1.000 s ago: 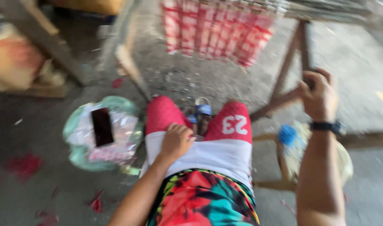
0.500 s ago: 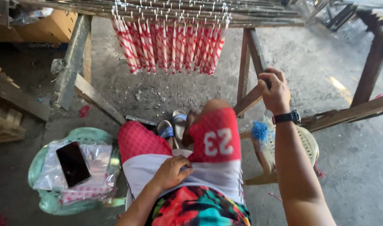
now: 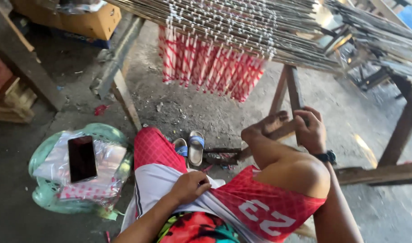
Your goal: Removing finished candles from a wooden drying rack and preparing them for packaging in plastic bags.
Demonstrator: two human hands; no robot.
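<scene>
Since half a second ago my right knee has come up and across, and my right hand (image 3: 310,129) has shifted down from the slanted brace to the wooden crosspiece (image 3: 278,130) of the frame, at two o'clock from my lap; the view has also tipped up toward the rack. Item, right hand: fingers (image 3: 305,118) curled together over the crosspiece edge, clamped on it, black wristwatch (image 3: 326,157) just behind. Item, left hand (image 3: 190,185): resting on the white band of my red shorts (image 3: 264,204) at six o'clock, fingers bent together against the cloth, closed on nothing I can make out. Item, rack of thin sticks (image 3: 242,27): overhead at twelve o'clock, carrying a hanging row of red-and-white wrapped pieces (image 3: 210,67). Item, sandals (image 3: 190,147): a pair on the concrete floor (image 3: 201,112), between my legs and the frame. Item, green plastic stool (image 3: 48,198): at nine o'clock, with a clear plastic bag and a dark phone (image 3: 82,158) lying flat on top. Item, cardboard box (image 3: 87,20): far off at eleven o'clock. By my judgement, the raised knee and the grip on the crosspiece read as bracing against the frame, with the wrapped pieces not yet touched.
</scene>
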